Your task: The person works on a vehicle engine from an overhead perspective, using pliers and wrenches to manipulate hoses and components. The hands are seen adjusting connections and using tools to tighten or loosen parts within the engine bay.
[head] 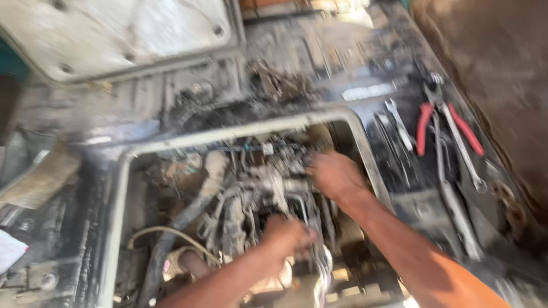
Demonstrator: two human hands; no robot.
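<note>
The view is blurred. A dirty engine (pixel 251 188) sits in an open rectangular bay with a pale metal rim (pixel 240 130). My left hand (pixel 285 236) reaches in from the bottom and rests on the engine's middle among metal pipes (pixel 322 268); its fingers look curled, but I cannot see what they hold. My right hand (pixel 334 174) reaches in from the right and touches the engine's upper right part near the rim. Its grip is hidden by blur.
On the dark panel to the right lie red-handled pliers (pixel 425 122) and several wrenches (pixel 456 154). A black hose (pixel 171 234) and a pale cable (pixel 165 231) run at the bay's left. A raised pale panel (pixel 120 34) stands at the top left.
</note>
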